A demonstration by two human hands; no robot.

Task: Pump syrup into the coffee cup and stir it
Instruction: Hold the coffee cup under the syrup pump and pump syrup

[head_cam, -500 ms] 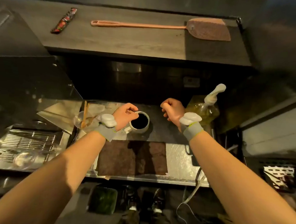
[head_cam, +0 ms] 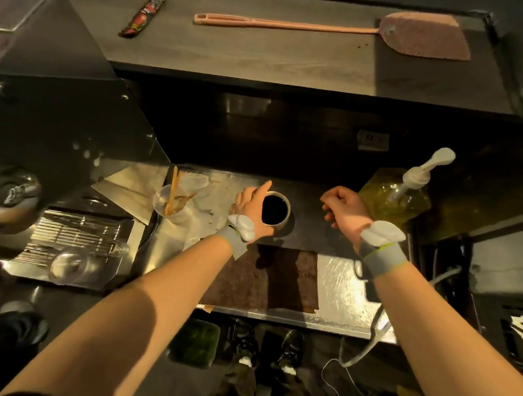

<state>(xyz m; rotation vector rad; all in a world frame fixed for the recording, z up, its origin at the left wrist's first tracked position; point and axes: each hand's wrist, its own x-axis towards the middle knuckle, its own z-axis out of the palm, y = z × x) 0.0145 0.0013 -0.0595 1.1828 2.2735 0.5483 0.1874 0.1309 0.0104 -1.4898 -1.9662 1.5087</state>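
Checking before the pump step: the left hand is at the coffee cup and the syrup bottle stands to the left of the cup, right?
Not quite. The head view shows the syrup bottle to the right of the coffee cup, beyond the empty right hand. The left hand is at the cup, as you said.

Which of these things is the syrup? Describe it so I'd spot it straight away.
Look at the lower steel counter under the dark wooden shelf. At its far right corner, beyond the right hand, stands the syrup bottle. Unlike the coffee cup and the clear glass, it holds yellowish liquid and has a white pump.
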